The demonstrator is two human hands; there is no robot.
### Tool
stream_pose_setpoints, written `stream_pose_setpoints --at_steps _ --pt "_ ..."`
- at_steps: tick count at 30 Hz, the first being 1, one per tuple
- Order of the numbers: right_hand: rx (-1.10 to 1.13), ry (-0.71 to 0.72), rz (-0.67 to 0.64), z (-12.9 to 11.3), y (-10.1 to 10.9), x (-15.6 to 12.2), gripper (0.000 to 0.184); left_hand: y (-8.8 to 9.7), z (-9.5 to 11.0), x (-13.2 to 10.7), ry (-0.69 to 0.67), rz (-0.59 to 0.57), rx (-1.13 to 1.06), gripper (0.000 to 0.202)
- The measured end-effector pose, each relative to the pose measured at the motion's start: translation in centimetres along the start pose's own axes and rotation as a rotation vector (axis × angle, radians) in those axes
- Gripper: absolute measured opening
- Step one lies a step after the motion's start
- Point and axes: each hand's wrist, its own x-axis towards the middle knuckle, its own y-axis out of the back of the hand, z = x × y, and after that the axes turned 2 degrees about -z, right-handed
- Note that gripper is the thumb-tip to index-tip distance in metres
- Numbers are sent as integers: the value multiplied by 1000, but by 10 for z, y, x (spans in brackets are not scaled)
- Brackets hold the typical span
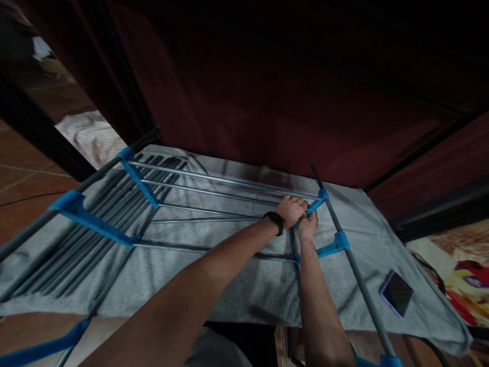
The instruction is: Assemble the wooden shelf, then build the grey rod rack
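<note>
A partly assembled rack of grey tubes and blue plastic brackets stands over a grey cloth [244,300]. My left hand [292,210], with a black band on its wrist, is closed around the right end of a thin metal rod [214,192], beside the blue bracket [316,204]. Just below it, my right hand [307,225] grips the same bracket from the near side; its fingertips are partly hidden. A loose-looking rod [206,220] slants below the others, its right end hidden behind my left wrist. The upright tube [359,278] runs past the bracket on the right.
Several dark grey tubes [91,232] lie side by side at the left. Other blue brackets [99,224] join the left frame. A phone [397,293] rests on the cloth at the right. Dark red fabric [244,102] hangs behind, and a colourful packet [468,290] is at the far right.
</note>
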Motion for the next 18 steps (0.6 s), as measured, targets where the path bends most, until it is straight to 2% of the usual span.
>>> stream_pose_setpoints --at_steps 3,8,11,18 --pt "8 -8 7 4 -1 1 39 9 -19 -31 50 59 75 31" --pt "54 -32 -3 8 -2 -1 43 24 -61 -76 172 -19 138 31" --pt "57 -45 1 8 -2 -1 42 27 -72 -84 169 -45 154 29" --pt "42 -56 8 7 0 -2 39 26 -74 -81 160 -77 154 31"
